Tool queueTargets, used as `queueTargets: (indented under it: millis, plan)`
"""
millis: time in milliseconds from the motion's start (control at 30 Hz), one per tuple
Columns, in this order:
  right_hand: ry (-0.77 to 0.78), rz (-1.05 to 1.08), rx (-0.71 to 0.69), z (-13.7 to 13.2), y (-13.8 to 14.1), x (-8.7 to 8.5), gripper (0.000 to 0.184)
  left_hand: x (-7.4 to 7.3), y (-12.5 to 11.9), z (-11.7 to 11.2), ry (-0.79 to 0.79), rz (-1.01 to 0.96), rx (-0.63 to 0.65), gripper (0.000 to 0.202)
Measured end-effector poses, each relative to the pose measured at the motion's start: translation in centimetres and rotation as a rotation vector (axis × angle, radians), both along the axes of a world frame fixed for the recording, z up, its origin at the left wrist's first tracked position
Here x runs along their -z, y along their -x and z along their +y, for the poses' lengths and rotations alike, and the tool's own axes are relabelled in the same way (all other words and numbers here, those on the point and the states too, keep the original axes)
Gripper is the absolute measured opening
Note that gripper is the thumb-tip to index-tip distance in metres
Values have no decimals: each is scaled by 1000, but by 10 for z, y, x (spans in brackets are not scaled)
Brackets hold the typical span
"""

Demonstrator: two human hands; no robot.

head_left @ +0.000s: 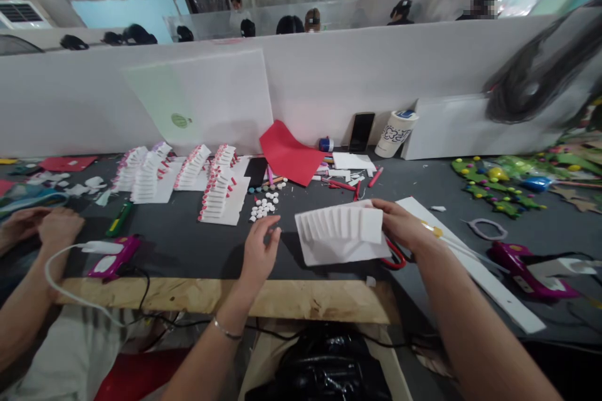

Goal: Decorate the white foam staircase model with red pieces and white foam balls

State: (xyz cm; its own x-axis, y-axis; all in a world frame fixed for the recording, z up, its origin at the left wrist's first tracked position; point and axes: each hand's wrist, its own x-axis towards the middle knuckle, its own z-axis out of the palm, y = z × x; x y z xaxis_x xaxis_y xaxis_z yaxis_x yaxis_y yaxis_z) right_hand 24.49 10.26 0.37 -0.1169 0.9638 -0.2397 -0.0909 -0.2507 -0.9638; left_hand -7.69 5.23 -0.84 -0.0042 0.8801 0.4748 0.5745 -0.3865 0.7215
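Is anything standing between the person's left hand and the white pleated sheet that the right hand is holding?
Nothing visible stands between them. The left hand and the white pleated sheet have only dark tabletop in the gap. Red-handled scissors lie on the other side, under the right hand.

One pleated white foam piece (341, 233), two magenta hot glue guns (113, 257) (522, 269), one phone (361, 131), one paper cup (395, 135).

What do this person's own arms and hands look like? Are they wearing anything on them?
The left arm and right arm are bare, with no sleeves showing. Neither the left hand nor the right hand wears a glove. A thin silver-coloured bracelet circles the left wrist; the right wrist shows none.
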Motion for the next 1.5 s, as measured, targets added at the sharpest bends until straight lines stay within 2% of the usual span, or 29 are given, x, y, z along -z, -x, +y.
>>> queueTargets:
  millis: [67,167,267,367,467,633,733,833,900,967,1067,1133,1167,1233,1300,1333,1433,1500]
  plan:
    - [-24,-183,-177,26,0,-14,33,-2,4,15,167,-72,26,32]
    - [-30,-239,-257,66,14,-23,22,5,3,28,480,-169,129,38]
    - [-29,-298,-361,102,38,-21,16,13,0,30,694,-254,173,39]
    - [-53,-370,-460,131,63,-14,13,17,-1,27,824,-315,186,38]
    - [-128,-431,-528,155,86,-8,8,18,-1,27,861,-402,172,38]
    - [-232,-541,-564,188,114,-7,13,19,-2,31,847,-524,90,29]
    - [-267,-627,-513,203,114,-12,13,22,-4,32,838,-547,35,28]
    - [-328,-706,-397,206,96,-19,20,26,-7,33,809,-547,-26,30]
    - [-384,-749,-303,194,75,-22,25,27,-9,33,796,-524,-57,31]
    - [-430,-799,-233,167,52,-23,25,28,-11,32,784,-478,-66,32]
    - [-497,-871,-168,102,20,-19,23,26,-12,31,762,-363,-83,33]
    - [-583,-978,-66,50,2,-13,16,18,-11,28,716,-238,-121,28]
    - [-589,-1057,28,23,-6,-10,24,10,-9,26,678,-165,-139,23]
    - [-501,-1154,271,-27,-22,-3,46,-14,-5,17,574,-23,-141,16]
    - [-327,-1130,484,-67,-36,6,56,-45,1,0,497,14,-117,30]
    - [-287,-1124,552,-83,-41,10,55,-61,4,-13,477,-10,-46,36]
    - [-378,-1089,629,-114,-55,20,52,-98,18,-69,308,-111,185,49]
    - [-447,-1100,619,-124,-62,23,50,-109,28,-112,273,-88,328,42]
